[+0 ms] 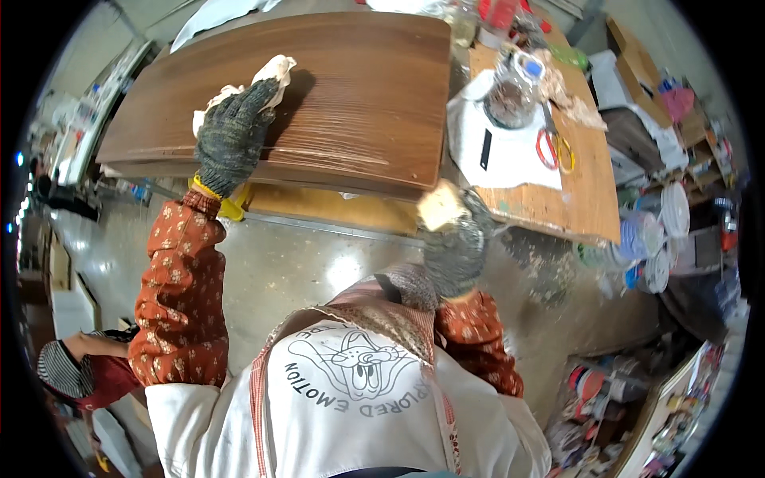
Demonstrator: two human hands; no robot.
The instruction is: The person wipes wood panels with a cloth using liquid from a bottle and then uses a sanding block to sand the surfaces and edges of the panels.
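Brown board (351, 95), a wide wooden panel with a glossy grained face, lies flat in front of the person, its near edge overhanging a yellowish support just below it. Lying flat at this height puts the whole top face within an arm's reach.

On the board's left part, the left hand (233, 131), in a dark knitted glove, presses palm down on a crumpled pale cloth (271, 72). The fingers lie spread over the cloth rather than curled round it, so the grip is an open, flat press that pins the cloth to the wood; much of the cloth sticks out beyond the fingertips.

Just off the board's near right corner, the right hand (456, 243), also gloved, is raised clear of the wood. Its grip is closed around a small tan block (441, 205), perhaps a sponge or sanding pad; I cannot tell which. It seems to be kept off the surface while the other hand is on the board.

To the right of the board a second desk (590, 191) carries a white sheet (510, 151), a jar (510, 92) and scissors with red and yellow handles (551, 147), close at hand yet off the board.
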